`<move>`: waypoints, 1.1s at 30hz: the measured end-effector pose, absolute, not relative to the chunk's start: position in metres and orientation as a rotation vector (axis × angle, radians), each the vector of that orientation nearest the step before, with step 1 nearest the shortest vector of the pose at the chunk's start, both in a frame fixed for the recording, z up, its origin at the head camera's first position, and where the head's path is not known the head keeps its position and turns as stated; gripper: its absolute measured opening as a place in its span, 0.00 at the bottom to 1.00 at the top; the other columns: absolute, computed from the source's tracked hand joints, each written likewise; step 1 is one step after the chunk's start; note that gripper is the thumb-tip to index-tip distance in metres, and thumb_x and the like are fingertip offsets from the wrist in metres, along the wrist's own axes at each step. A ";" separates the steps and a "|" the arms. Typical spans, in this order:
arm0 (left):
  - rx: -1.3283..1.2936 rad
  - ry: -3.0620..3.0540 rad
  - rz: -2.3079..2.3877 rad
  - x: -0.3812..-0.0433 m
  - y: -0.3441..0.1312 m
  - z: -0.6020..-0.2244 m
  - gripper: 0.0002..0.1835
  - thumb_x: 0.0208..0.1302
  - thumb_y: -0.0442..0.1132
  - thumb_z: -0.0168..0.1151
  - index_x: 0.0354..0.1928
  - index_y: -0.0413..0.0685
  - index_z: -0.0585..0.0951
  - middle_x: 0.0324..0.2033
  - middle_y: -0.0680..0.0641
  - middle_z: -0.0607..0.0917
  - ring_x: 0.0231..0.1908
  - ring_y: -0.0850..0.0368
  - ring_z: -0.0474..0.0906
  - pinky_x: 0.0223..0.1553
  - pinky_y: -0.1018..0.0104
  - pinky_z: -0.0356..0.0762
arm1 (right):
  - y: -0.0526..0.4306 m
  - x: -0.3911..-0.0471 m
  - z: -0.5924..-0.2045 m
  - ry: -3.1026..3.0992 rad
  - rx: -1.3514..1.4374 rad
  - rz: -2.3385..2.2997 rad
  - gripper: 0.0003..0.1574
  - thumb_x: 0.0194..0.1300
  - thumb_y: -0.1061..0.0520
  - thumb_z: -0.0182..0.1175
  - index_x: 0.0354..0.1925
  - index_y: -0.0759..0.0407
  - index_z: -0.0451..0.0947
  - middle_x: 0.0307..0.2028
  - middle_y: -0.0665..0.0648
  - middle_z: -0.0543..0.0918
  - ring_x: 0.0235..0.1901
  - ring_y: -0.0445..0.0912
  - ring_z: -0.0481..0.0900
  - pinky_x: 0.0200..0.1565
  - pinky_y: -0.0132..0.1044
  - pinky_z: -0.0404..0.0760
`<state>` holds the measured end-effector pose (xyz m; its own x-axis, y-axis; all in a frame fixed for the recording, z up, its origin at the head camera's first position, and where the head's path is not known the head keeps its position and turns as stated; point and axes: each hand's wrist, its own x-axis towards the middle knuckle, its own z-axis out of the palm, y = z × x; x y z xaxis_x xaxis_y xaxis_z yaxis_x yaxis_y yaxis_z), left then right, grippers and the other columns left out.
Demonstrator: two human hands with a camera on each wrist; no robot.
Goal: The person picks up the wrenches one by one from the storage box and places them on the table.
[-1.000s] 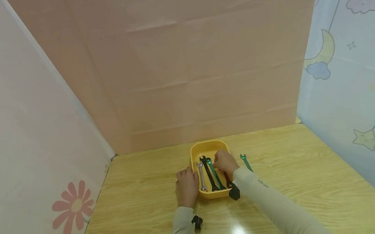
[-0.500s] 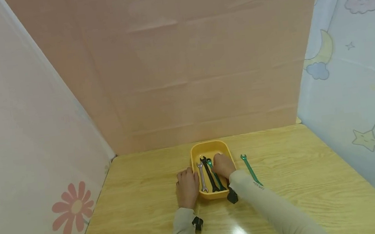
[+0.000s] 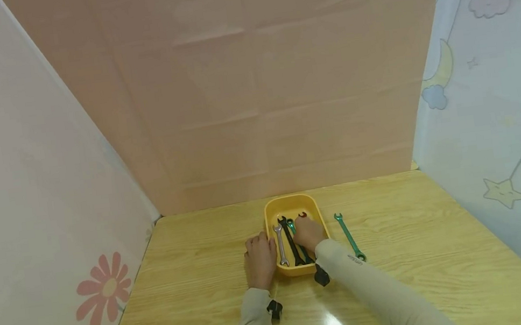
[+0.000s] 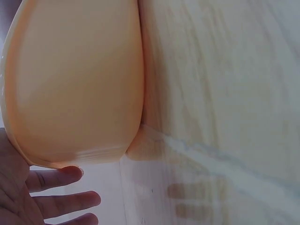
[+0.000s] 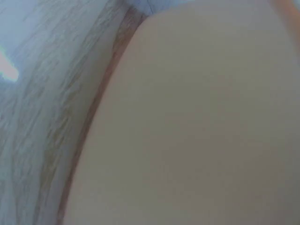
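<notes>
A yellow tray (image 3: 298, 270) stands on the table with several wrenches lying side by side in it. From the left these are a silver wrench (image 3: 281, 245), a black wrench (image 3: 291, 240) and a green wrench (image 3: 291, 226). My right hand (image 3: 309, 234) is inside the tray with its fingers curled down over a red wrench (image 3: 302, 215), whose open end pokes out past my knuckles; the rest is covered. My left hand (image 3: 259, 257) rests against the tray's left side, fingers (image 4: 68, 202) extended and loosely spread, one touching the tray wall (image 4: 75, 93).
Right of the tray, another green wrench (image 3: 350, 236) lies on the wooden table (image 3: 195, 268). A brown backdrop (image 3: 253, 103) rises behind the table, with patterned cloth walls on both sides. The tray wall fills most of the right wrist view.
My right hand has shifted slightly left and toward me within the tray, uncovering the red wrench's far end. More of the green wrench on the table shows. My left hand stays put.
</notes>
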<state>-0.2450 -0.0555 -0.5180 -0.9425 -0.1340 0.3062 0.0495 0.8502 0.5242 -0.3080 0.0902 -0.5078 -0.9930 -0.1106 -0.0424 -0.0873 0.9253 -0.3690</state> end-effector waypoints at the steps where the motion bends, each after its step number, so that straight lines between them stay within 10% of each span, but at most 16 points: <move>1: 0.066 -2.694 -0.780 -0.245 -0.055 -0.518 0.11 0.73 0.42 0.59 0.46 0.40 0.80 0.47 0.37 0.84 0.55 0.37 0.73 0.46 0.37 0.76 | 0.089 -0.307 -0.508 3.021 -0.147 -0.570 0.14 0.58 0.64 0.67 0.21 0.57 0.73 0.16 0.51 0.72 0.16 0.44 0.68 0.19 0.36 0.65; 33: 0.029 -2.675 -0.764 -0.247 -0.056 -0.520 0.11 0.73 0.41 0.59 0.45 0.39 0.81 0.45 0.37 0.85 0.53 0.37 0.75 0.44 0.38 0.77 | 0.091 -0.306 -0.513 2.956 -0.096 -0.833 0.21 0.56 0.58 0.72 0.15 0.55 0.70 0.12 0.49 0.67 0.13 0.42 0.66 0.16 0.34 0.63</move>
